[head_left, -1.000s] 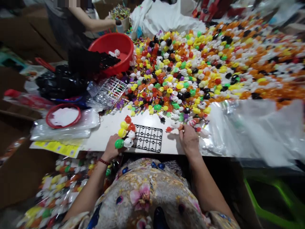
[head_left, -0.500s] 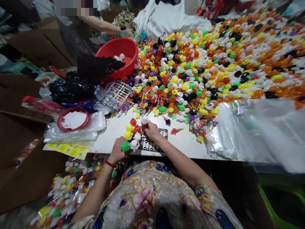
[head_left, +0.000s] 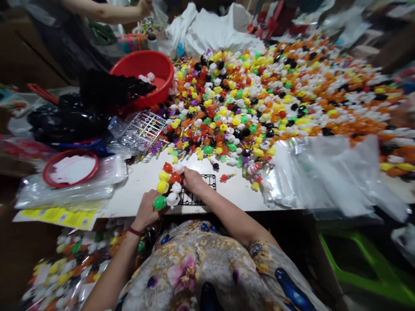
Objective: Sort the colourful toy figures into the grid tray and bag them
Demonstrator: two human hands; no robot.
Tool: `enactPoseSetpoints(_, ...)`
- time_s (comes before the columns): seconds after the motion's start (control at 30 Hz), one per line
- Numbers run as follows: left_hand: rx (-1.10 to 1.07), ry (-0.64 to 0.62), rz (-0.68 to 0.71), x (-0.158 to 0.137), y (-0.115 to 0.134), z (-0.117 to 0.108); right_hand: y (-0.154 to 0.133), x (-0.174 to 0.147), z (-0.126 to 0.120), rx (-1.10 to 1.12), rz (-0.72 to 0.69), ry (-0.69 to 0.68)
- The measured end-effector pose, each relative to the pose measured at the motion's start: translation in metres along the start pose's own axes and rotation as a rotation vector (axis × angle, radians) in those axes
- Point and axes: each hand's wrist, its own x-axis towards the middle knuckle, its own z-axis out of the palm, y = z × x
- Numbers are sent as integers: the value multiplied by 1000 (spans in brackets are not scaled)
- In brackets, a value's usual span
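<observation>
A black plastic grid (head_left: 207, 185) lies at the table's front edge. Its left part carries two rows of small figure heads: a green head (head_left: 160, 202), yellow heads (head_left: 162, 186), red heads (head_left: 175, 177) and white heads (head_left: 173, 199). My left hand (head_left: 148, 209) is closed at the grid's left end, beside the green head, with its fingertips partly hidden. At the far end of the row, my right hand (head_left: 192, 179) pinches a white head (head_left: 178, 168) against the grid. The right part of the grid has bare openings.
A big pile of coloured heads (head_left: 246, 103) covers the back of the table. Left stand a red basin (head_left: 167, 82), a pale grid (head_left: 145, 127) and a red basket (head_left: 48, 179). Clear bags (head_left: 324, 172) lie right. A co-worker's arm (head_left: 106, 12) reaches across the back left.
My right hand has brought the white head down and left, in line with the other heads on the grid. My left hand stays at the grid's end. The whole view has shifted.
</observation>
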Motion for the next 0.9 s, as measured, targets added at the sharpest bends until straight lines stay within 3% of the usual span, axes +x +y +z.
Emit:
enactPoseSetpoints(0.13,-40,23,-31,1,3,-2,13,-12,-2,133,-109,117)
enactPoseSetpoints(0.23,-98,38,-91,3,7,-3,45,-46,-23,106,-172,383)
enactPoseSetpoints(0.3,-127,47,-142,5,9,-3,75,-76,-48,-45,-102,606)
enactPoseSetpoints(0.4,-129,47,-199,7,11,-2,121,-114,-91,-306,175,837)
enactPoseSetpoints(0.53,-71,33,-260,11,7,3,157,-130,-127,-468,410,777)
enactPoseSetpoints(0.7,-1,31,-306,15,6,9,161,-120,-140,-442,376,721)
enactPoseSetpoints(0.8,18,17,-284,15,11,6,148,-115,-129,-310,211,762)
enactPoseSetpoints(0.9,54,11,-271,16,16,3,118,-105,-90,10,119,694)
